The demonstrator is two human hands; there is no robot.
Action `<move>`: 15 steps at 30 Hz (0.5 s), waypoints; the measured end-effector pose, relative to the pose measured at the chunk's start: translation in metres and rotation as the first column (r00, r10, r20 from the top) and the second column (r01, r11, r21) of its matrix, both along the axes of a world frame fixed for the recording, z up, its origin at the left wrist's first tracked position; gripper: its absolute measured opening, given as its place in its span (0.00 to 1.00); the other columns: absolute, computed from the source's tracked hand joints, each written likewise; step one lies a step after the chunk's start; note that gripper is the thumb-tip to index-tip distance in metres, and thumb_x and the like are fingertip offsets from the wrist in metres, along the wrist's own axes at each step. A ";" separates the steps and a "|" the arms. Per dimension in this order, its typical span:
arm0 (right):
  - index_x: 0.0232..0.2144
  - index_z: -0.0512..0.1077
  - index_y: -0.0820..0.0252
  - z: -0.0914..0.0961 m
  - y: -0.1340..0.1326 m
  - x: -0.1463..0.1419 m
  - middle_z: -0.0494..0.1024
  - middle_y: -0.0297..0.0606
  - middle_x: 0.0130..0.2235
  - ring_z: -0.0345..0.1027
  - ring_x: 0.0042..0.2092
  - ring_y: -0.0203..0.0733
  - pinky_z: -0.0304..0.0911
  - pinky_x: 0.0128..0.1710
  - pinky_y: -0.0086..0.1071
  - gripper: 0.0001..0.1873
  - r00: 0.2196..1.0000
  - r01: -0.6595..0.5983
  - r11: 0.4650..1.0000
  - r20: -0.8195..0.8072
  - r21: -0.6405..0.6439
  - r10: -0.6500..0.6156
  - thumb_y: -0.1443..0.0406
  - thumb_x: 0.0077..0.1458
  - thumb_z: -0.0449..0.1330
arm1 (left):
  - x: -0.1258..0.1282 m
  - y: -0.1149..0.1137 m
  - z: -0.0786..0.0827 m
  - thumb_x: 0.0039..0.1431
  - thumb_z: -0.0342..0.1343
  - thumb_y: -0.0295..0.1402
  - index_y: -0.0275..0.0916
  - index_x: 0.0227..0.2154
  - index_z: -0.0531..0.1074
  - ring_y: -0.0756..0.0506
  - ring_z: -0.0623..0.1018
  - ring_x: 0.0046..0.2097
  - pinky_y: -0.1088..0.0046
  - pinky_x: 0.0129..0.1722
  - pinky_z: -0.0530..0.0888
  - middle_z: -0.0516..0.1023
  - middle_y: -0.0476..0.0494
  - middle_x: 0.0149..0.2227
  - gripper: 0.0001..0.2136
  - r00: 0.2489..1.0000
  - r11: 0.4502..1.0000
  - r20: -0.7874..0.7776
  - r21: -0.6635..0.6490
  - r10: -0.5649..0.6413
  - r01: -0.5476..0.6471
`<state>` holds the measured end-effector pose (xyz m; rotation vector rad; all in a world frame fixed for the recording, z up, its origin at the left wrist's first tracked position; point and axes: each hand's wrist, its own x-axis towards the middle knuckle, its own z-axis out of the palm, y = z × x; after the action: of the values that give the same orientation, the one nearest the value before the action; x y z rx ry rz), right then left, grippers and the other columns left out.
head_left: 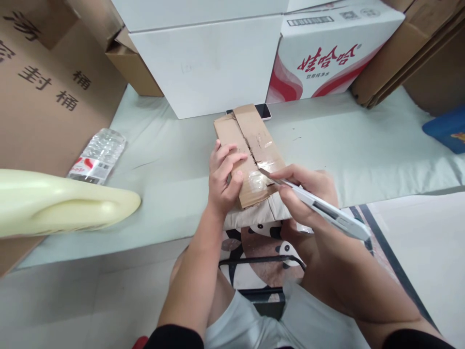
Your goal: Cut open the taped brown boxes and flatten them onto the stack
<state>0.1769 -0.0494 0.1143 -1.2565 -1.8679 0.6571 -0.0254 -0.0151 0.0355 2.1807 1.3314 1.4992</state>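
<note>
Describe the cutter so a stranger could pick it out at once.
Find the pale green cover in front of the plain white box, then the brown carton lying near the cover's front edge. Over that carton's taped end, the right hand holds the cutter. It is the slim, pale-handled tool with a narrow blade, unlike the broad, flat carton beneath it.

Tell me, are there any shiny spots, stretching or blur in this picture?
In the head view, glare whitens the clear tape on the cardboard box; in the same head view, a soft highlight gleams on the pale yellow-green object; towards the head view's lower right, the right forearm looks stretched; also there, red lettering on the white carton reads clearly.
</note>
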 end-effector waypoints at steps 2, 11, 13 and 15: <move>0.31 0.76 0.58 0.002 -0.001 0.000 0.67 0.27 0.17 0.58 0.19 0.30 0.56 0.22 0.26 0.09 1.000 0.000 1.000 0.000 -0.017 0.000 0.64 0.52 0.56 | 0.001 0.000 0.000 0.72 0.42 0.47 0.41 0.49 0.76 0.37 0.73 0.64 0.47 0.74 0.56 0.75 0.38 0.58 0.21 1.000 1.000 0.003 0.009 0.006 -0.006; 0.34 0.80 0.59 0.007 -0.015 0.002 0.68 0.28 0.17 0.61 0.19 0.31 0.57 0.22 0.26 0.11 0.999 0.017 0.998 0.046 0.052 -0.020 0.65 0.56 0.58 | 0.008 0.001 -0.005 0.71 0.43 0.43 0.42 0.48 0.76 0.38 0.74 0.62 0.49 0.73 0.59 0.75 0.37 0.58 0.19 0.995 0.999 0.098 0.047 -0.008 0.003; 0.33 0.81 0.60 0.007 -0.019 0.001 0.68 0.28 0.17 0.60 0.18 0.30 0.56 0.21 0.26 0.10 0.998 0.039 0.993 0.040 0.109 -0.044 0.66 0.57 0.58 | 0.009 0.001 -0.005 0.71 0.43 0.44 0.42 0.48 0.76 0.38 0.74 0.62 0.50 0.73 0.59 0.75 0.37 0.58 0.19 0.995 0.999 0.097 0.049 -0.009 0.004; 0.32 0.80 0.60 0.007 -0.022 -0.001 0.70 0.29 0.18 0.61 0.19 0.31 0.57 0.22 0.26 0.10 0.997 0.056 0.990 0.045 0.133 -0.062 0.66 0.57 0.58 | 0.008 0.001 -0.004 0.70 0.42 0.44 0.42 0.48 0.76 0.38 0.74 0.62 0.49 0.73 0.60 0.75 0.37 0.58 0.19 0.996 0.999 0.086 0.040 -0.001 -0.003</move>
<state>0.1764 -0.0719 0.1217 -1.2473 -1.8744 0.4676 -0.0174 -0.0144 0.0310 2.1131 1.2866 1.6137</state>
